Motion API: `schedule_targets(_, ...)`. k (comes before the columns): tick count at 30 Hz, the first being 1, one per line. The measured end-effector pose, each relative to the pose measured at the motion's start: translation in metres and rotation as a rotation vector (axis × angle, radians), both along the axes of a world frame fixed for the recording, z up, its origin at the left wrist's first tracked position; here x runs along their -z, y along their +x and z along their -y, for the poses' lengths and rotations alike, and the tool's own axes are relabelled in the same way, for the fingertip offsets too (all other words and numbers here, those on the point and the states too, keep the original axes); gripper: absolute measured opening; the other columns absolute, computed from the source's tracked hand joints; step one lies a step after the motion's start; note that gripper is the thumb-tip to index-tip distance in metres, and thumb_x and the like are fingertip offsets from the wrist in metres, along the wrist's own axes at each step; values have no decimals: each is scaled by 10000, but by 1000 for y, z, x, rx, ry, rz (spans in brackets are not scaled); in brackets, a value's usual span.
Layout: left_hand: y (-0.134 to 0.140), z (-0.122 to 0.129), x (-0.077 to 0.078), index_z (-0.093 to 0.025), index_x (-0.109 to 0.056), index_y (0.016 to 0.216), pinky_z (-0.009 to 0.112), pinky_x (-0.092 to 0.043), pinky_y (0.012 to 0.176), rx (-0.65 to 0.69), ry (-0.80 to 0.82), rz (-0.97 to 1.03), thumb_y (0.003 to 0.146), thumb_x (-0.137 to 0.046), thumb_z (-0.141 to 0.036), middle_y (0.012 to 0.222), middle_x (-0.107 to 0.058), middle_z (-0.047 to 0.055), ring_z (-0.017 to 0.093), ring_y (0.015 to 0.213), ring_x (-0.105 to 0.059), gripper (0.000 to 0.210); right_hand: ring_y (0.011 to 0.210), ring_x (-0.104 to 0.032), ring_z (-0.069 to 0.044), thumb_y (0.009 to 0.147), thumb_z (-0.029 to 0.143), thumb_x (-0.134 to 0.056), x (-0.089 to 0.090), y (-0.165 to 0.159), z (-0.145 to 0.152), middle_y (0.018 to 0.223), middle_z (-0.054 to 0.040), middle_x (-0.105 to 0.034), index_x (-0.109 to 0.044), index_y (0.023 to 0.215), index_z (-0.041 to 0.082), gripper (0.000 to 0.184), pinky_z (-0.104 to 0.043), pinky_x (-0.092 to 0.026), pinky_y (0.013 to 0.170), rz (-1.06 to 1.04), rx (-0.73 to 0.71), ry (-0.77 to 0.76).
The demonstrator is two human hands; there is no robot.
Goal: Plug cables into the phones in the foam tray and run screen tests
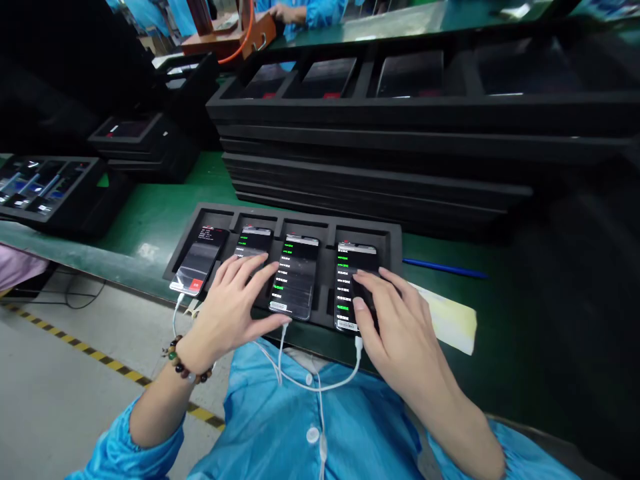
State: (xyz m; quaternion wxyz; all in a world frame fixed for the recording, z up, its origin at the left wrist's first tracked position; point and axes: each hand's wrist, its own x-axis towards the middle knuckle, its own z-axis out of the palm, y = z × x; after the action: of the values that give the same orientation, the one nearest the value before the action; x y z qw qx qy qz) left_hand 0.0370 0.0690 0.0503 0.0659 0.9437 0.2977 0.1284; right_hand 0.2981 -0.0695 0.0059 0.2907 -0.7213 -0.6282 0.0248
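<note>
Several smartphones lie face up in a dark foam tray (240,212), each in its own slot. My left hand (233,300) is spread over the second smartphone (256,233) from the left, hiding its lower part, with its fingertips by the third smartphone (297,280). My right hand (395,320) rests its fingertips at the right side of the rightmost smartphone (345,287). These three screens list lines of green and white text. The leftmost smartphone (200,257) shows a red block at its lower corner. White charging cables (359,353) run from the phones' bottom ends.
Behind the tray rises a tall stack of dark foam trays (380,173). To the right lie a blue pen (445,268) and a yellowish paper (447,320). More trays with phones (47,190) stand at the left. A co-worker's hand (287,13) shows across the bench.
</note>
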Motion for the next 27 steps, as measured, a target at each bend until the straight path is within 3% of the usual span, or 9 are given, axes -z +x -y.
schedule_targets(5,-9,-18,6,-206,-551,1509,597,-335,1308,-84,-12,66,1026,-668,-644,1528,-654,170,367,1429,-587,662,1439,-565,-349,1146,304,-396,10,10,-4,1378,-129,-751,-624,1402,198,358,-558,-409,1200,-46,-41,17)
schedule_targets(10,-22,-29,14,-190,-538,1420,616,-353,1286,-187,13,91,1027,-646,-670,1435,-705,170,364,1350,-629,630,1512,-531,-315,1116,209,-398,3,10,-38,1494,-123,-707,-563,1533,225,449,-551,-385,1228,-43,-322,2)
schedule_targets(13,-27,-31,17,-193,-545,1379,616,-358,1276,-224,-5,81,1019,-645,-684,1410,-718,165,364,1330,-637,618,1524,-527,-329,1110,199,-400,1,7,-56,1482,-125,-721,-536,1593,239,503,-591,-367,1240,-13,-405,-31)
schedule_targets(24,-24,-38,23,-195,-580,1329,628,-317,1309,-248,-73,51,982,-692,-667,1335,-746,147,364,1330,-642,596,1487,-558,-329,1140,305,-374,7,42,-45,1449,-120,-728,-633,1427,251,391,-581,-376,1199,-122,-247,16)
schedule_targets(27,-22,-32,17,-200,-588,1317,645,-293,1319,-250,-71,101,980,-702,-647,1395,-729,155,366,1358,-628,571,1453,-582,-327,1145,352,-376,11,56,-41,1437,-121,-726,-656,1401,258,391,-550,-414,1170,-147,-163,27)
